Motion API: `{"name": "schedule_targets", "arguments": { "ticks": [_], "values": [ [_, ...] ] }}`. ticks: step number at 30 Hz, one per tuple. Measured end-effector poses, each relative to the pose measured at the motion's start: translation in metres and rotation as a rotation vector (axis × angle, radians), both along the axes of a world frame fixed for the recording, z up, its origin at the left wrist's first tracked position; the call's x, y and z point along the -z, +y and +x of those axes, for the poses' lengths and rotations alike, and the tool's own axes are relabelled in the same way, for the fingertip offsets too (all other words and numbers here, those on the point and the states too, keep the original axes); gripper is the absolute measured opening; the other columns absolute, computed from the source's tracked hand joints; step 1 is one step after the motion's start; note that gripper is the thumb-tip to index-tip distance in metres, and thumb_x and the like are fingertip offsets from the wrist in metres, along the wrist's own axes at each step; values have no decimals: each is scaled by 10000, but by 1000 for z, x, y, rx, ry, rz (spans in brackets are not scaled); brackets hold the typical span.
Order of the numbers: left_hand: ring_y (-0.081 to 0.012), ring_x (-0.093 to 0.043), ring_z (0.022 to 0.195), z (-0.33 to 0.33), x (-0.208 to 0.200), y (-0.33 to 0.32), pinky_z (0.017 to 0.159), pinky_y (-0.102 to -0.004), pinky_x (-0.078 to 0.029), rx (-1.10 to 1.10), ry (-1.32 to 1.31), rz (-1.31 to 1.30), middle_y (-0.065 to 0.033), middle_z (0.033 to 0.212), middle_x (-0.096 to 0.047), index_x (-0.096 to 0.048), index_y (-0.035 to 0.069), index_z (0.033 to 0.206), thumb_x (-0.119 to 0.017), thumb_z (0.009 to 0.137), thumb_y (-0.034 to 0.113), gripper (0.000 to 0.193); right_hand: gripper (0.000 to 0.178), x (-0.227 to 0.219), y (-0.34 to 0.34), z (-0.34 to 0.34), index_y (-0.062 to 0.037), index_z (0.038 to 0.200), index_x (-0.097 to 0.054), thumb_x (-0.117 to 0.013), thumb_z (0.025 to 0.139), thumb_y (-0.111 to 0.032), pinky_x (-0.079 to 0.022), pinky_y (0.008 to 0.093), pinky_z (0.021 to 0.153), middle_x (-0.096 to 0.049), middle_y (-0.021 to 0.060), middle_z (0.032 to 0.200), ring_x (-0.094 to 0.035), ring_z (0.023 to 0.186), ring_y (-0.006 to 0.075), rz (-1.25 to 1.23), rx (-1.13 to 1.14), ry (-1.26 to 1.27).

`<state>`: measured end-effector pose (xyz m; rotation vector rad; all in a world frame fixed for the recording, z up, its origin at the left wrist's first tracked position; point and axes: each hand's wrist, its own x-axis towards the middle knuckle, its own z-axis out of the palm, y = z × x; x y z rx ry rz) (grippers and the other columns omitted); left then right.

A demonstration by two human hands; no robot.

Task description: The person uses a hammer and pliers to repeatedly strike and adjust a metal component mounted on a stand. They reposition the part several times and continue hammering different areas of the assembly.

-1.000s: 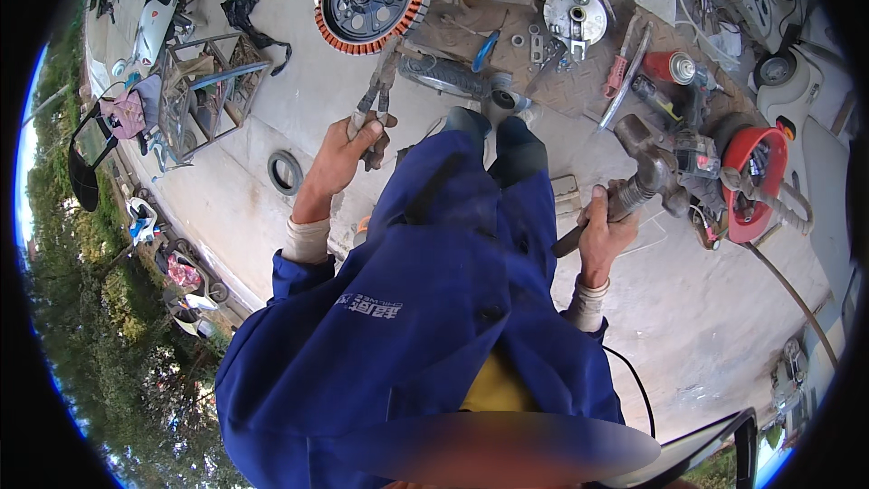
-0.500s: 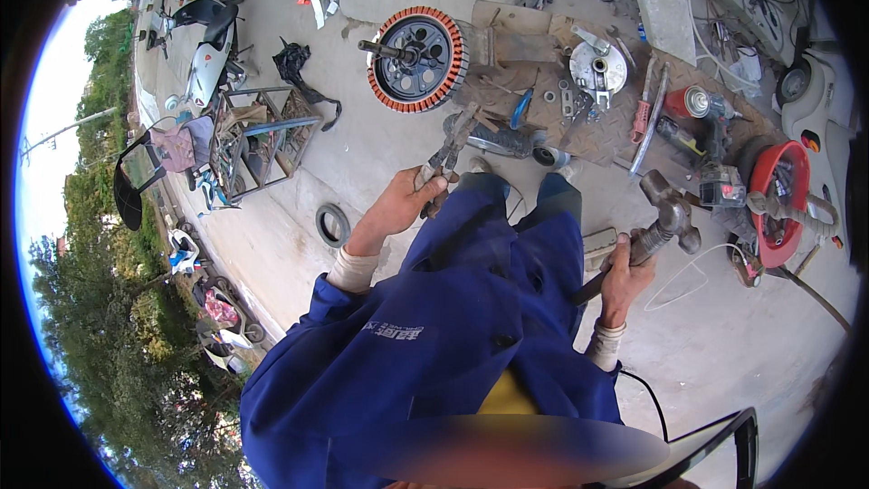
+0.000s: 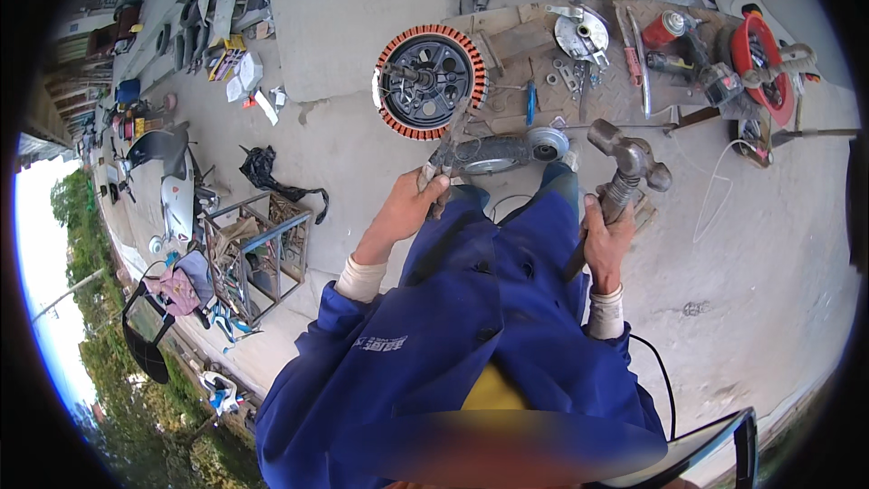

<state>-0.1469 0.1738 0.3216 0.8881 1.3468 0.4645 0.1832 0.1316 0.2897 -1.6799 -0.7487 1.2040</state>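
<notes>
Largest in your work, the motor core (image 3: 427, 81): a dark metal disc pierced with round holes, ringed by orange teeth, a shaft jutting from its hub; it sits ahead of your left hand (image 3: 412, 204), off the left end of the plate; next, the hammer (image 3: 633, 161), its dull steel head scuffed and rounded, its neck ribbed; your right hand (image 3: 607, 237) is wrapped round the handle, the head well apart from the core; then the pliers (image 3: 450, 143), grimy and narrow, your left fingers curled about the grips; their tips reach the core's lower rim in this view, though contact cannot be told; under all this, a pale concrete floor (image 3: 362, 0), smooth with a few stains; ahead to your right, a brown, textured plate (image 3: 568, 116); to your left, an open-barred metal frame (image 3: 241, 245); near your feet, a black tyre (image 3: 489, 151); far right, a red basin (image 3: 786, 110); on the plate, a silvery round cover (image 3: 582, 36) and, smallest, a blue-handled screwdriver (image 3: 531, 104).
</notes>
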Motion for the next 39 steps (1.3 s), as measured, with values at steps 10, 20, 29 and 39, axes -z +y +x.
{"name": "schedule_targets", "arguments": {
  "ticks": [10, 20, 29, 39],
  "values": [
    [-123, -572, 664, -54, 20, 24, 598, -303, -486, 128, -25, -32, -28, 819, -596, -624, -66, 1271, -544, 1095, 283, 398, 275, -15, -55, -110, -5, 1164, -622, -758, 964, -137, -428, 261, 459, -603, 12, 706, -546, 528, 85, -53, 20, 9],
    [-128, -572, 656, -50, 13, 45, 584, -291, -478, 61, 112, -51, -23, 811, -604, -644, -24, 1200, -550, 1087, 278, 336, 244, -7, -17, -118, -8, 1134, -594, -736, 982, -136, -415, 272, 444, -580, 0, 710, -521, 513, 77, 28, 34, 272],
    [-118, -560, 640, -65, 17, 50, 577, -285, -470, 66, 153, -83, -17, 798, -600, -644, 1, 1192, -560, 1086, 302, 330, 204, 2, 9, -145, -24, 1100, -584, -715, 980, -124, -393, 274, 430, -541, -13, 689, -494, 499, 77, 18, 55, 477],
    [-123, -568, 650, -87, 23, 61, 576, -286, -468, 193, 139, -51, -25, 810, -604, -640, -10, 1204, -544, 1091, 285, 330, 244, 12, 9, -210, -1, 1165, -606, -703, 1008, -161, -420, 262, 439, -535, -2, 697, -499, 495, 92, 32, 214, 523]
  ]
}}
